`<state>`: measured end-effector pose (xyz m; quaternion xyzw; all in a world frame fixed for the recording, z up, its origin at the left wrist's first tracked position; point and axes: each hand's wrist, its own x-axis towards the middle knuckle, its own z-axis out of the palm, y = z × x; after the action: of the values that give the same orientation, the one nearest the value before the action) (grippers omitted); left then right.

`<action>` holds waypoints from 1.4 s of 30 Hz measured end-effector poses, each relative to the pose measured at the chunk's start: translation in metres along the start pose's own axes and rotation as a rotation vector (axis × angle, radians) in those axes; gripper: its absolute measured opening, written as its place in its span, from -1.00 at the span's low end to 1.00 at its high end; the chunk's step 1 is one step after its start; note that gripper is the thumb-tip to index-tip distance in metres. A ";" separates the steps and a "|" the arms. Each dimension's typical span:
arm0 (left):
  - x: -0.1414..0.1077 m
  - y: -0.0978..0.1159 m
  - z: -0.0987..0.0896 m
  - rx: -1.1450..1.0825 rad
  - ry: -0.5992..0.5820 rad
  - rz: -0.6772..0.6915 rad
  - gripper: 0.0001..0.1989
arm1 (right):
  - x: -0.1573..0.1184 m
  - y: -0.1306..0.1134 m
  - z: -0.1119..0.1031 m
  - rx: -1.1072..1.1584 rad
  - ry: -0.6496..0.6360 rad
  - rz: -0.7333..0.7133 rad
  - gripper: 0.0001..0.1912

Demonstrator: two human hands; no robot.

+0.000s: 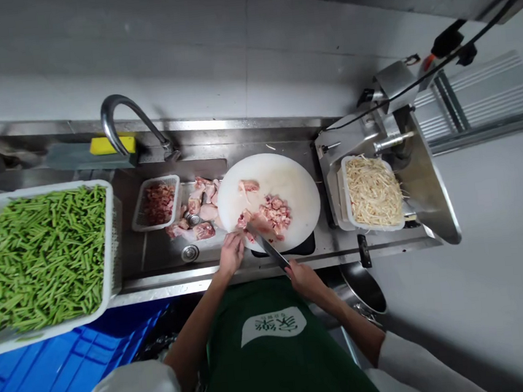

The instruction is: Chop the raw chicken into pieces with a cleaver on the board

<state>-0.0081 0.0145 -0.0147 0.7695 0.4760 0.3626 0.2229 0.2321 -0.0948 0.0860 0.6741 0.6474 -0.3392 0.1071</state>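
Note:
A round white cutting board (pixel 297 177) carries a heap of chopped raw chicken (pixel 277 213) and a larger uncut piece (pixel 249 186) toward the back. My right hand (pixel 303 278) is closed around the handle of a kitchen knife (pixel 270 252). The blade points forward and left over the board, with its tip end at the meat. At the board's front left edge, my left hand (pixel 232 252) has its fingers bent and closed on a piece of raw chicken (pixel 249 236) beside the blade. Part of that piece is hidden by the fingers.
Raw chicken pieces (pixel 208 212) lie in the sink (pixel 156 255), beside a small white basket (pixel 135 223) of cut meat. A faucet (pixel 113 121) arches behind. At left stands a large basket (pixel 112 235) of green beans; at right, a container (pixel 378 226) of pale shreds.

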 end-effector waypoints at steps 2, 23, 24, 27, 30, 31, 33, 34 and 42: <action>0.009 -0.004 0.004 0.020 -0.124 0.057 -0.69 | -0.005 0.005 -0.008 0.017 0.038 0.026 -0.71; 0.012 0.020 0.038 0.146 0.166 -0.188 -0.77 | -0.019 0.017 -0.011 0.014 0.146 0.115 -0.71; 0.006 0.018 0.030 0.127 0.242 -0.221 -0.80 | -0.020 0.014 -0.015 0.009 0.162 0.096 -0.70; -0.006 0.007 0.004 0.106 0.382 -0.271 -0.86 | -0.020 0.003 -0.021 0.047 0.274 0.045 -0.65; -0.011 0.003 -0.008 0.104 0.379 -0.247 -0.89 | -0.009 -0.007 -0.017 0.063 0.213 0.044 -0.66; -0.011 0.005 -0.005 0.100 0.339 -0.226 -0.89 | -0.004 -0.009 -0.014 0.046 0.143 0.057 -0.68; -0.009 0.010 0.007 0.089 0.191 -0.163 -0.88 | 0.007 -0.012 -0.009 -0.006 0.025 0.087 -0.72; -0.006 0.013 0.015 0.085 0.100 -0.124 -0.85 | 0.012 -0.012 -0.007 -0.023 -0.004 0.090 -0.72; 0.013 0.015 0.048 0.096 -0.052 -0.060 -0.79 | -0.004 0.010 -0.011 -0.008 -0.044 0.066 -0.70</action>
<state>0.0409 0.0195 -0.0308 0.7740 0.5097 0.3125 0.2086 0.2456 -0.0927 0.0938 0.6871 0.6236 -0.3474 0.1351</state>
